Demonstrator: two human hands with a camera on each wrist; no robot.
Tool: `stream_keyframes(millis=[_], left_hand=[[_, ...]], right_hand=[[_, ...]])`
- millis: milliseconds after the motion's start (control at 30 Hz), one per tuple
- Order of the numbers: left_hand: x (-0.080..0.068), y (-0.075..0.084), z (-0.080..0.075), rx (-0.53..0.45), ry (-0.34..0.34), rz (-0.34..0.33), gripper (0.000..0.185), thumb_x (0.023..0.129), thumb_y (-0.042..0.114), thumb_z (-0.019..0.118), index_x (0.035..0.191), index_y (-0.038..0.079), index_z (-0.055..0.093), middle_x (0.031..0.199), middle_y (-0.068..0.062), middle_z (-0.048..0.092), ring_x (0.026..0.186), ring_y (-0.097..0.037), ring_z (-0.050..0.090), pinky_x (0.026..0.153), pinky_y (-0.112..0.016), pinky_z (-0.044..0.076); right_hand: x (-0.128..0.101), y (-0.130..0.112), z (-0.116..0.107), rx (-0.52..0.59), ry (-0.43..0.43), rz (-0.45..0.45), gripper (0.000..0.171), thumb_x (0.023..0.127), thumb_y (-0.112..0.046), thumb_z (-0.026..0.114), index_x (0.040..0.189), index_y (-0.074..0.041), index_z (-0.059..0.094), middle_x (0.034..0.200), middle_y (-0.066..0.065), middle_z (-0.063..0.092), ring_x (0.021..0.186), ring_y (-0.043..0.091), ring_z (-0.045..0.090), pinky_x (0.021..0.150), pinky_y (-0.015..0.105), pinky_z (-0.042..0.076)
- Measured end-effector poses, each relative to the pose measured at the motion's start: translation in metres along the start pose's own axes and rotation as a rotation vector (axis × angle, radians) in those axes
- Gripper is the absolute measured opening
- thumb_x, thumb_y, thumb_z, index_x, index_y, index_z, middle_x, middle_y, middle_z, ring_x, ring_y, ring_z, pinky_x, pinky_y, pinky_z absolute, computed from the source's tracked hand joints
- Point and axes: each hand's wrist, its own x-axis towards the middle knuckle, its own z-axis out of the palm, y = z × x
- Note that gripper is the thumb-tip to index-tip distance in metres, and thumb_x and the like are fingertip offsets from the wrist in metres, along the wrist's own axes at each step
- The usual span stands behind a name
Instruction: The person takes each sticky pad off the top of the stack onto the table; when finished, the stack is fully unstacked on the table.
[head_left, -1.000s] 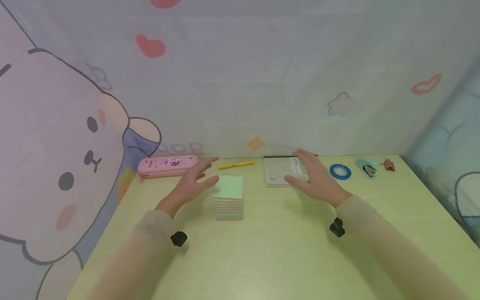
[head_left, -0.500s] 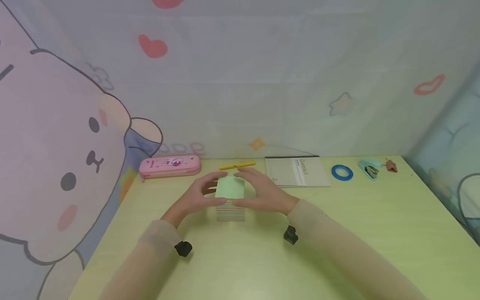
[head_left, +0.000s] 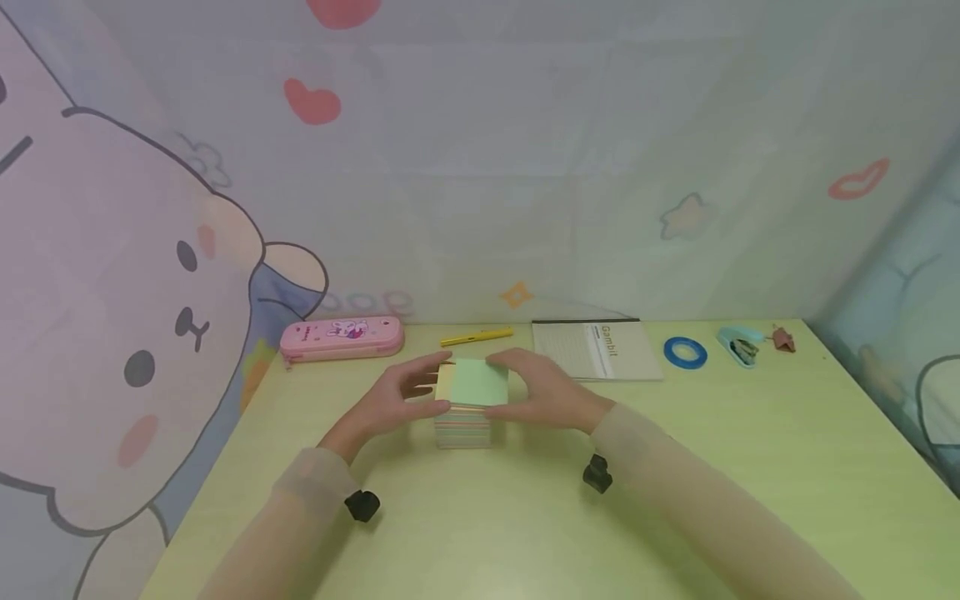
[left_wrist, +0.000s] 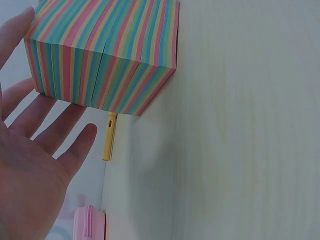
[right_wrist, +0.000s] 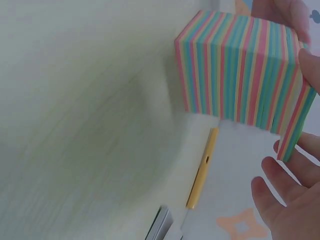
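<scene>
Nearest the camera, two sleeved forearms are seen crossing the pale green table (head_left: 525, 533), each with a small black device at the wrist. The left hand (head_left: 397, 400) and the right hand (head_left: 551, 396) are placed on either side of the striped block of sticky notes (head_left: 468, 408), which stands near the middle of the table. The upper part of the block is seen offset from the lower layers, a peach sheet showing along the left edge of the green top. The left hand's fingers (left_wrist: 47, 127) are held straight and relaxed against the block's side; the right hand's fingers are lightly curved against the opposite side and upper edge. Whether anything is truly pinched cannot be told, since the contact points are hidden by the fingers. In the wrist views the block (left_wrist: 105, 55) is cut off by the frame edge, and the right one is blurred.

The block is roughly cubic, its layers lying flat, with no marked long axis.

Beyond it, a yellow pen (head_left: 476, 337) lies crosswise near the wall. A pink pencil case (head_left: 341, 337) lies to the left; a notebook (head_left: 596, 350), a blue tape roll (head_left: 685, 352), a teal stapler (head_left: 738, 343) and a small reddish clip (head_left: 783, 338) are set to the right, well apart from the hands.
</scene>
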Motion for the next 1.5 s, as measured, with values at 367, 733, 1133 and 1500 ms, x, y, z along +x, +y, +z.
stream_keyframes(millis=[367,733,1133,1500], left_hand=[[-0.001,-0.003,0.002,-0.021,-0.007,-0.010,0.072,0.093,0.013,0.080,0.157,0.007,0.048,0.156,-0.017,0.052,0.135,-0.043,0.058,0.118,-0.056,0.044],[0.000,-0.005,0.000,-0.051,-0.009,0.000,0.071,0.094,0.008,0.079,0.157,0.007,0.048,0.158,-0.018,0.050,0.135,-0.045,0.056,0.118,-0.056,0.044],[0.001,-0.006,0.002,-0.064,-0.012,-0.009,0.071,0.093,0.009,0.079,0.157,0.008,0.049,0.157,-0.018,0.051,0.136,-0.045,0.056,0.118,-0.056,0.044],[-0.001,-0.009,0.003,-0.068,-0.010,-0.007,0.071,0.093,0.008,0.079,0.157,0.006,0.048,0.158,-0.018,0.050,0.137,-0.045,0.055,0.119,-0.057,0.044]], right_hand=[[-0.036,0.032,-0.018,0.084,-0.001,0.062,0.075,0.086,-0.032,0.088,0.148,-0.006,0.055,0.146,0.009,0.059,0.130,0.028,0.058,0.109,0.050,0.054],[-0.042,0.049,0.012,-0.078,-0.111,0.031,0.074,0.086,-0.033,0.088,0.144,0.001,0.056,0.136,0.009,0.064,0.119,0.022,0.059,0.106,0.044,0.053],[-0.040,0.048,0.018,-0.127,-0.130,0.046,0.075,0.083,-0.027,0.090,0.141,0.006,0.056,0.133,0.013,0.065,0.117,0.026,0.060,0.106,0.046,0.053],[-0.040,0.049,0.022,-0.134,-0.135,0.044,0.079,0.082,-0.027,0.091,0.143,0.007,0.054,0.135,0.014,0.064,0.119,0.026,0.059,0.108,0.046,0.052]])
